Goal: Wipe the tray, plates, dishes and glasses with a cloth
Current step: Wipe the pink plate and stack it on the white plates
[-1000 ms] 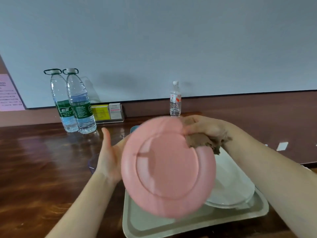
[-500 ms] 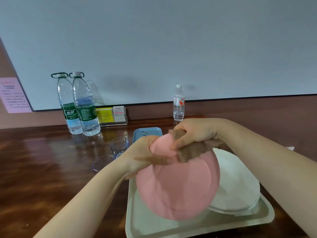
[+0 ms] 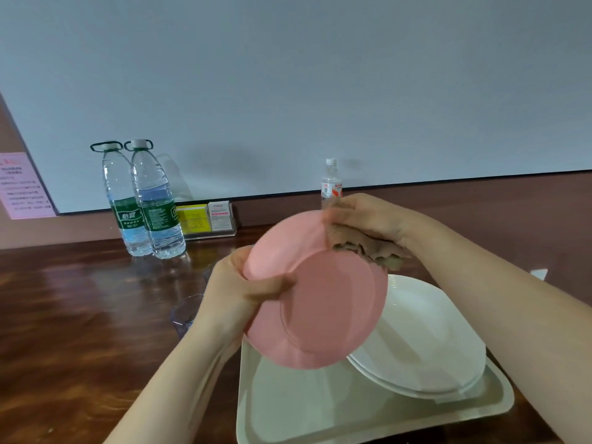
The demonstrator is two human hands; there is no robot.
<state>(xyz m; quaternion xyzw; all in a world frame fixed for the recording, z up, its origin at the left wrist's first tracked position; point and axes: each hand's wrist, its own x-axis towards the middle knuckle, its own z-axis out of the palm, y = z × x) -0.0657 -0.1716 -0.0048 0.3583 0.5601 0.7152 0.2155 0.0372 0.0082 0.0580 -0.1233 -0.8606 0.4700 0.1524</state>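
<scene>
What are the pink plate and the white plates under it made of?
The pink plate looks like matte plastic: flat colour, no sharp glints. The white plates on the tray look like glazed ceramic, with a glossy sheen, though melamine is possible.

1. Left of centre in the frame, the green label of the left large water bottle (image 3: 127, 216) reads "怡寶".
2. The pink notice (image 3: 22, 187), yellow card (image 3: 193, 216), white card (image 3: 220, 215) and small bottle (image 3: 331, 184) carry print too small to read.

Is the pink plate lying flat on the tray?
No, the pink plate is held tilted above the tray, gripped by the left hand.
</scene>
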